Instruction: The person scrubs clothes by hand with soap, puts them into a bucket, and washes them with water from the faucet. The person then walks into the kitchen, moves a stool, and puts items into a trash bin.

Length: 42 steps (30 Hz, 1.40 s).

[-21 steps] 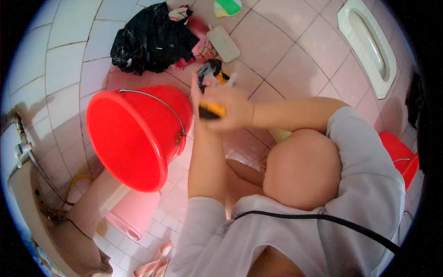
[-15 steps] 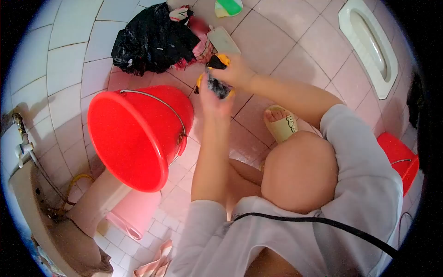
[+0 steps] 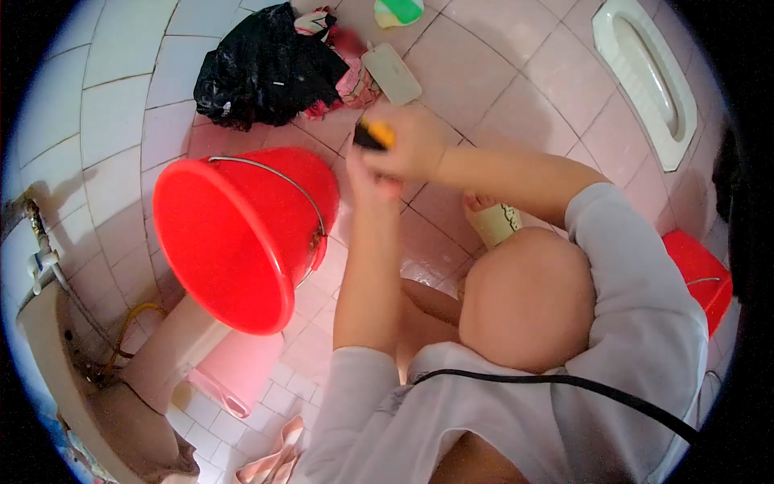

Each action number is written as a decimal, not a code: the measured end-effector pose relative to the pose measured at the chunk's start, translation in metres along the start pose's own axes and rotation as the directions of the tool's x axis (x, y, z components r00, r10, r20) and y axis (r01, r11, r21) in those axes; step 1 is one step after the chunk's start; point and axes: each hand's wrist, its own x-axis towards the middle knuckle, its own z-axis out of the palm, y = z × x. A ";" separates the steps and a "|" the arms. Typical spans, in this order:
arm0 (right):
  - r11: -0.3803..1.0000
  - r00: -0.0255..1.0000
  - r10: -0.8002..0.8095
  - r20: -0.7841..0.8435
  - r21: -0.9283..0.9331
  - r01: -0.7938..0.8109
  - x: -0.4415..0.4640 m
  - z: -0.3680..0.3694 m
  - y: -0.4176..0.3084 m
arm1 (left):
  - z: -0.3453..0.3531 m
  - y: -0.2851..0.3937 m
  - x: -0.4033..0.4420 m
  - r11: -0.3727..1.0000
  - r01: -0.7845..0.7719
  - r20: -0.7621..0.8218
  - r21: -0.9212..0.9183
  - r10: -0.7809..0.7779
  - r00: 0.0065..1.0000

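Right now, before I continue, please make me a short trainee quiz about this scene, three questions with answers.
1. Which colours show on the item gripped by the right hand? A: blue and white. B: black and yellow. C: green and red.
2. True or false: the larger red bucket has a wire handle.
3. Fill the gap: the pale slipper is worn on a ____.
Key: 1 B; 2 true; 3 foot.

The scene is viewed from the head, forward and steeply down — over the shirt and bent knee, seen close, to the left hand and right hand, farther off — with the tiled floor curved by a wide lens.
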 end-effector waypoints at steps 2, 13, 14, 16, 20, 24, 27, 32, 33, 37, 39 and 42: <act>0.928 0.918 -0.373 0.134 0.067 0.367 -0.029 0.001 -0.023 | -0.020 0.015 -0.005 0.981 0.191 0.237 0.011 -0.188 0.953; 0.953 0.964 -0.266 0.026 0.161 0.258 -0.027 0.003 -0.027 | -0.049 0.009 0.024 0.966 0.227 0.417 -0.127 -0.155 0.896; 0.821 0.853 -0.521 0.003 0.276 0.501 -0.034 0.003 -0.036 | -0.069 0.012 0.036 0.923 0.367 0.759 -0.114 -0.157 0.632; 0.788 0.770 -0.614 0.172 0.193 0.585 -0.014 0.002 -0.023 | -0.036 0.015 0.017 0.928 0.350 0.850 -0.128 -0.079 0.521; 0.972 0.967 0.190 0.171 0.107 -0.210 0.019 -0.002 0.045 | 0.015 0.006 -0.015 0.992 0.005 0.156 -0.125 0.014 0.988; 0.972 1.000 -0.017 0.017 -0.233 0.020 0.012 0.000 0.095 | 0.024 -0.006 -0.018 0.981 -0.192 -0.008 -0.006 0.192 0.981; 0.913 0.963 -0.119 0.242 0.407 0.011 0.006 0.010 0.089 | 0.014 -0.015 -0.013 0.929 -0.319 -0.084 0.189 0.339 0.937; 0.974 0.842 0.122 0.526 -0.226 0.000 -0.009 -0.024 0.002 | -0.002 0.007 -0.008 0.989 -0.071 0.081 -0.132 0.082 0.993; 0.918 0.853 -0.162 0.497 -0.240 0.315 -0.012 -0.023 0.000 | -0.020 0.010 0.007 0.977 -0.070 -0.025 -0.199 0.066 0.998; 0.742 0.727 -0.669 0.154 0.077 0.666 -0.038 -0.004 -0.017 | -0.052 0.030 0.033 0.592 0.664 0.400 -0.457 -0.530 0.748; 0.757 0.671 -0.654 0.350 0.289 0.587 -0.047 0.006 -0.018 | -0.057 0.006 0.016 0.976 0.184 0.318 0.120 -0.213 0.924; 0.897 0.899 -0.438 -0.014 0.060 0.438 -0.014 0.028 0.032 | -0.027 -0.010 0.000 0.881 -0.178 0.123 0.438 0.137 0.983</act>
